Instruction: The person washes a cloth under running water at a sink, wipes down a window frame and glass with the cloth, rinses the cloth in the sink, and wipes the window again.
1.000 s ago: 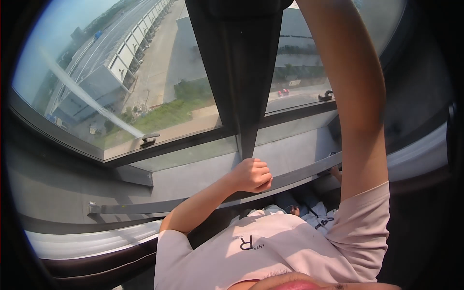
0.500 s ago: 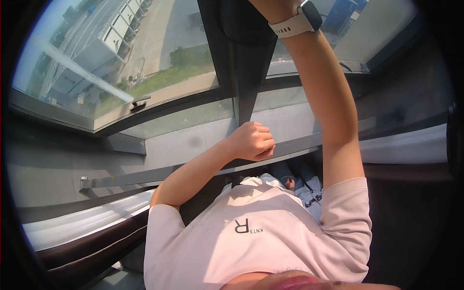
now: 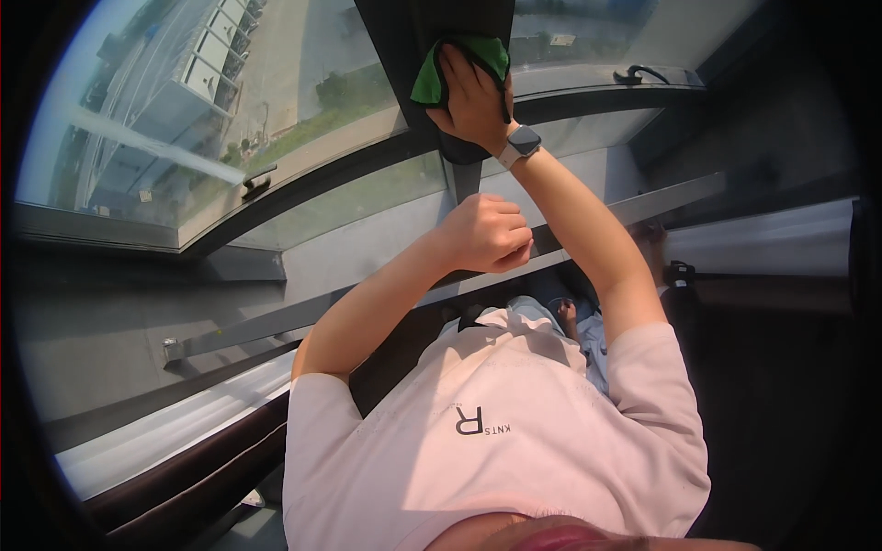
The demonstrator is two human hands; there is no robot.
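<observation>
At the top of the view, my right hand (image 3: 476,108) holds a green cleaning cloth (image 3: 485,53) with a dark edging against the dark window post (image 3: 404,28). The fingers lie stretched over the cloth, which bunches up around them. A smartwatch (image 3: 524,140) with a pale strap is on that wrist. My left hand (image 3: 487,234) is closed in a fist in front of my chest, above the grey rail (image 3: 276,323). Nothing shows in it, though its palm side is hidden.
Window panes flank the post, with one handle (image 3: 259,181) on the left and another handle (image 3: 641,73) on the right. Beyond the glass are a building and a road. White material (image 3: 767,241) lies along a dark padded edge at right. Someone's foot (image 3: 568,317) shows below.
My right hand has come down and left from beyond the top edge, bringing the green cloth into view on the post. My left fist has risen slightly and stays closed.
</observation>
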